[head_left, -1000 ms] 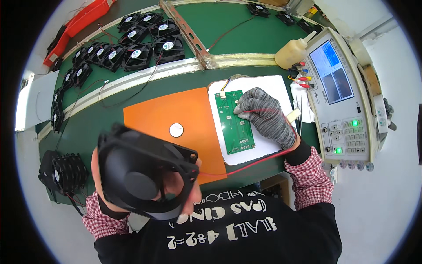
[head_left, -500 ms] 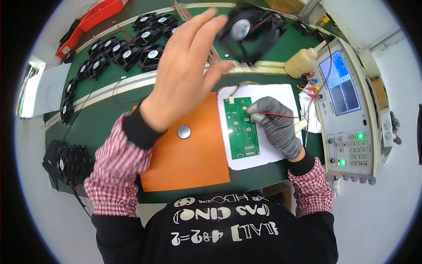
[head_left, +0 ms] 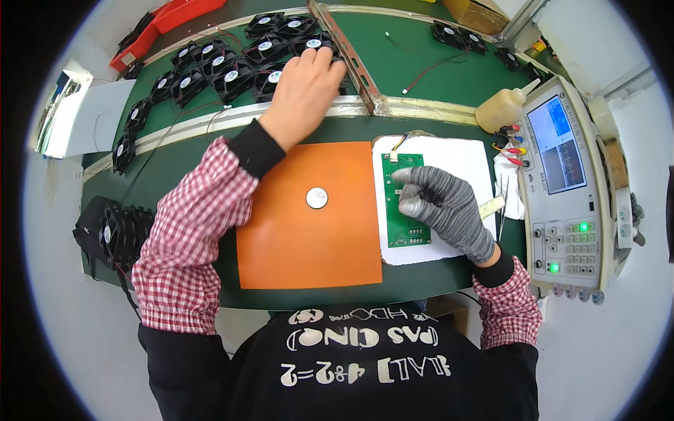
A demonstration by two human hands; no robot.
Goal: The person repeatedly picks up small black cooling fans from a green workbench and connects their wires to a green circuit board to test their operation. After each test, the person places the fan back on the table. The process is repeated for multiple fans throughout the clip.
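Reaching across the green tabletop (head_left: 182,175), your bare left hand (head_left: 305,88) lies palm down with its fingers spread loosely over a black cooling fan (head_left: 319,45) at the near end of the fan rows beyond the metal rail (head_left: 281,116); whether it grips the fan, you cannot tell from here. Your gloved right hand (head_left: 439,207) rests on the green circuit board (head_left: 405,210), fingers curled and pressing down on the board's middle, holding nothing else. That board lies on a white sheet (head_left: 463,158), just beside the orange mat (head_left: 309,217) with a small round disc (head_left: 316,198) on it. A test instrument (head_left: 569,189) with a lit screen stands to your right.
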